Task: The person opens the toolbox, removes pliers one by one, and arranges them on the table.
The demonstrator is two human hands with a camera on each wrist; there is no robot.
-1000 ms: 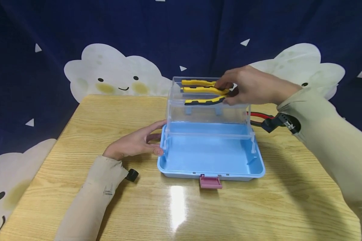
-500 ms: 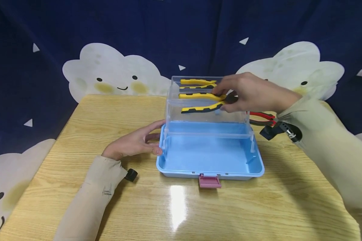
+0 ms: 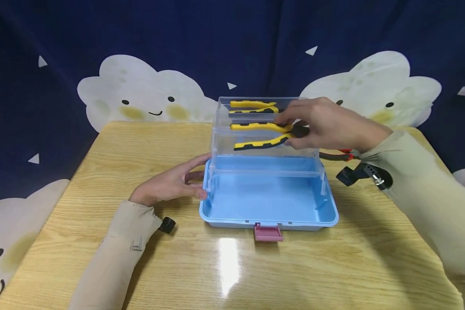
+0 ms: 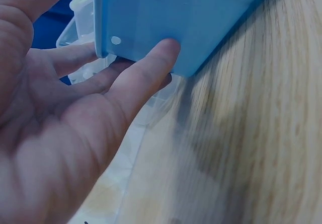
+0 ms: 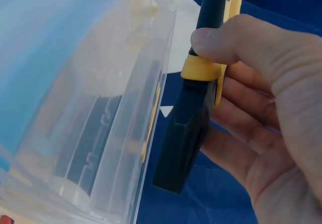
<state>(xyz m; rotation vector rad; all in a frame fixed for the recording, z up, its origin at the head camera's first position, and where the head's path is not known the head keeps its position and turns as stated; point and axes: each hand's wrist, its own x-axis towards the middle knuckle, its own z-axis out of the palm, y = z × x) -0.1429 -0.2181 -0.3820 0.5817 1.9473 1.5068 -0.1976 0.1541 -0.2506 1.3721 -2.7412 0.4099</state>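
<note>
A pair of pliers (image 3: 259, 126) with yellow and black handles is pinched by my right hand (image 3: 325, 125) between thumb and fingers. Its handles point left and stand apart, over the raised clear trays (image 3: 265, 174) of a light blue toolbox (image 3: 263, 200). The dark head (image 5: 181, 138) hangs beside the tray wall in the right wrist view. A second pair of yellow-handled pliers (image 3: 252, 104) lies in the rearmost tray. My left hand (image 3: 172, 183) rests against the box's left end, fingers spread; in the left wrist view its thumb (image 4: 151, 65) touches the blue side wall.
Pliers with red and black handles (image 3: 335, 156) lie on the wooden table (image 3: 170, 262) right of the box, partly hidden by my right arm. A pink latch (image 3: 268, 233) hangs open at the box's front. A dark blue curtain (image 3: 248, 47) with clouds stands behind.
My right hand has brought its pliers forward and down, away from the pair in the rear tray; their handles now stand a little wider. The left hand keeps its place on the box.
</note>
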